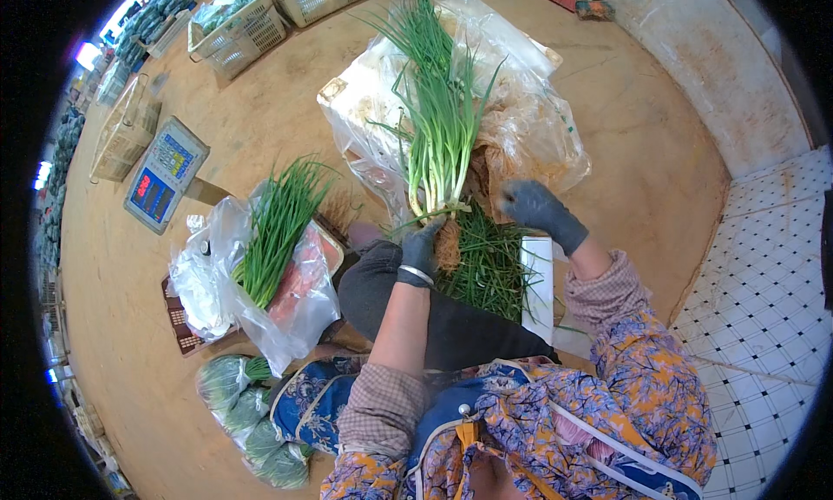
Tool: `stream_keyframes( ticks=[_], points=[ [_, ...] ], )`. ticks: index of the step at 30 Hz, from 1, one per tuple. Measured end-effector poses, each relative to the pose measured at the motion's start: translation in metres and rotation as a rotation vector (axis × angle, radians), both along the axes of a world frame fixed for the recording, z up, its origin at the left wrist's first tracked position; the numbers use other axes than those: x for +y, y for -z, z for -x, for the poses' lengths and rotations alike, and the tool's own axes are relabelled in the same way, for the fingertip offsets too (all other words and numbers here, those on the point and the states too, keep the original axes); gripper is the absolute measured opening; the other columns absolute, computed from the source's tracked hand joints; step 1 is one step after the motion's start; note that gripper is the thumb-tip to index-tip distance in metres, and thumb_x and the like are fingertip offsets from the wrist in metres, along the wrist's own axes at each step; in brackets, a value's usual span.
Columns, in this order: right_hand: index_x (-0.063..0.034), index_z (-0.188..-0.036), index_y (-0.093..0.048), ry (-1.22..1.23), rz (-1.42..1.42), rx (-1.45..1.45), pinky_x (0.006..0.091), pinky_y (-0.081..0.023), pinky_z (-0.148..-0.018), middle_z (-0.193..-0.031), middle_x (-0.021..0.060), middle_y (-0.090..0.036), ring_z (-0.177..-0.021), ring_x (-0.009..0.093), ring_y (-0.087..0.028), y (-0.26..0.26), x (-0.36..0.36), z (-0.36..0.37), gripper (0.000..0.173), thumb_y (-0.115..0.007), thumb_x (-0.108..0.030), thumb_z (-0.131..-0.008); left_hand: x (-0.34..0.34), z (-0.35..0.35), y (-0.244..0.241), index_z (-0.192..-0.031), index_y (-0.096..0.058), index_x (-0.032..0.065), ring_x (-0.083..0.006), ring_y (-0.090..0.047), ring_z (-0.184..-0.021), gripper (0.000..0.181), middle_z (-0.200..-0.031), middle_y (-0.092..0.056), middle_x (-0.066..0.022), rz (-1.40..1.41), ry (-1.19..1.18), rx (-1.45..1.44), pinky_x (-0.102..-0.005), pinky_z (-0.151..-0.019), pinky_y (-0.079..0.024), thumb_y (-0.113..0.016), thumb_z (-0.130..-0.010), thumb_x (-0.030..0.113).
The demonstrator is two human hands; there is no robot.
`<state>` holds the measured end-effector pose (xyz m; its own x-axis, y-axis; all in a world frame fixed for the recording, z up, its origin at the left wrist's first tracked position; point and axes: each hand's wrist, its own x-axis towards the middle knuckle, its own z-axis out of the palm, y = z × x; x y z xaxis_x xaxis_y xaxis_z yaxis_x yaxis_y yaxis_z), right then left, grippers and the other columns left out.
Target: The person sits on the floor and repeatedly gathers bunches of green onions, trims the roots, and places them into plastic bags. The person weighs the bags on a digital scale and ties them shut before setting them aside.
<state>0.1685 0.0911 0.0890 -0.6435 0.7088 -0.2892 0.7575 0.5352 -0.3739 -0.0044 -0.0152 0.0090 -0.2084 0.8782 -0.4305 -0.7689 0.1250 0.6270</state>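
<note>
My left hand (420, 247), in a grey glove with a white band at the wrist, grips a bunch of spring onions (441, 155) near its base. The brown roots (447, 245) hang beside the fingers, and the green tops point away from me. To the right of the bunch is my gloved right hand (539, 208), slightly blurred, with its fingers curled; I cannot tell if anything is in them. Below both hands, loose green leaf trimmings (488, 272) fill a white container (537, 285). Behind the bunch, a clear plastic bag (540, 119) partly covers a white foam box (364, 93).
At left, green stalks (280, 233) lie on a plastic-covered scale; its display post (166, 174) stands behind. Bagged bundles (254, 422) sit on the floor near my leg. Plastic crates (237, 34) stand at the back left. A low wall (703, 64) bounds the right.
</note>
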Motion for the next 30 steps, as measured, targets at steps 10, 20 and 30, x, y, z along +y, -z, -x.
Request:
stream_keyframes(
  ticks=[10, 20, 30],
  points=[
    [-0.0072, -0.103, -0.05, 0.164, -0.161, 0.309, 0.0343, -0.044, -0.068, -0.084, 0.0196, -0.056, -0.075, 0.028, -0.057, 0.01, 0.009, 0.032, 0.028, -0.044, -0.018, -0.078, 0.002, -0.011, 0.004, -0.099, -0.047, 0.0013, -0.0124, -0.052, -0.076, 0.038, -0.088, -0.054, -0.0061, -0.144, 0.075, 0.783, -0.0238, -0.066, -0.044, -0.061, -0.065, -0.003],
    [0.0005, -0.077, -0.055, 0.461, 0.07, 0.344, 0.0372, -0.042, -0.064, -0.071, 0.0192, -0.056, -0.069, 0.031, -0.055, 0.018, 0.054, 0.042, 0.029, -0.055, -0.028, -0.071, 0.003, -0.012, 0.011, -0.103, -0.046, -0.0003, -0.0136, -0.05, -0.081, 0.043, -0.092, -0.052, -0.0065, -0.137, 0.157, 0.779, -0.0258, -0.073, -0.042, -0.062, -0.062, -0.003],
    [-0.0033, -0.081, -0.054, 0.165, -0.053, 0.859, 0.0299, -0.043, -0.064, -0.076, 0.0104, -0.056, -0.071, 0.02, -0.055, 0.015, 0.008, 0.039, 0.014, -0.053, -0.016, -0.075, 0.005, -0.02, -0.011, -0.098, -0.046, -0.0001, -0.0143, -0.052, -0.077, 0.034, -0.089, -0.053, -0.0088, -0.16, 0.092, 0.859, -0.0263, -0.069, -0.042, -0.06, -0.068, 0.004]
  ],
)
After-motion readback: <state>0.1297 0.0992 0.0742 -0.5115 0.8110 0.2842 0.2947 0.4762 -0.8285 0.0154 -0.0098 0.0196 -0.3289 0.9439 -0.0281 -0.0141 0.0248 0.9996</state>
